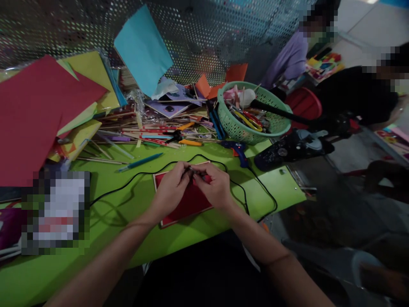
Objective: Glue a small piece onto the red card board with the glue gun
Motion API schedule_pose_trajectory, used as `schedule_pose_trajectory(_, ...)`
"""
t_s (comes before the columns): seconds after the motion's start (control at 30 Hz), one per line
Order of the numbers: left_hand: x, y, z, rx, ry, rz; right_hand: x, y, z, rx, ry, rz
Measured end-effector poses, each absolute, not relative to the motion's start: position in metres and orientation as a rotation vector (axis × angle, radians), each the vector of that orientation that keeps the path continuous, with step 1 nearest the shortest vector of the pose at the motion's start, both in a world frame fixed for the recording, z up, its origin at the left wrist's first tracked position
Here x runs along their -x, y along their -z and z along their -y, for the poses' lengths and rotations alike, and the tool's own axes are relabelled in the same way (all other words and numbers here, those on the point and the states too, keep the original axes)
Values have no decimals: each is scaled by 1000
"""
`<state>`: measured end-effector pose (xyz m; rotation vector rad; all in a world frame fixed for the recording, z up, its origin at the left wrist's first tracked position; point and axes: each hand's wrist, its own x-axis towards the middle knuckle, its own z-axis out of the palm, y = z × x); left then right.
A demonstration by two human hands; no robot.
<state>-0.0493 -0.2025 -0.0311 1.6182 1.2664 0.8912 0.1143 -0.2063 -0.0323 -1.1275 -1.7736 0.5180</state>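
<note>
My left hand (172, 186) and my right hand (215, 184) meet above a dark red panel (185, 207) with a pale thin border, which lies on the green table. The fingertips of both hands are pinched together around something small and dark, too small to make out. Parts of the panel are hidden under the hands. Just behind my right hand lies a blue glue gun (239, 151) with an orange trigger, its black cord looping across the table. A teal pen (141, 162) rests to the left of the panel.
A green basket (230, 123) of tools stands at the back right, beside a black motorcycle-like object (287, 147). Sticks and orange-handled pliers (188, 142) lie behind the hands. Red paper (28, 115) is stacked at left, above a blurred device (59, 209). Two people are at the right.
</note>
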Motion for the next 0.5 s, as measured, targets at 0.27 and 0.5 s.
schedule_pose_trajectory(0.27, 48, 35, 204, -1665, -877, -1300, -113, 34, 205, 1171, -547, 1740)
schedule_pose_trajectory(0.5, 49, 35, 204, -1658, -892, -1278, -112, 33, 205, 1172, -609, 1683)
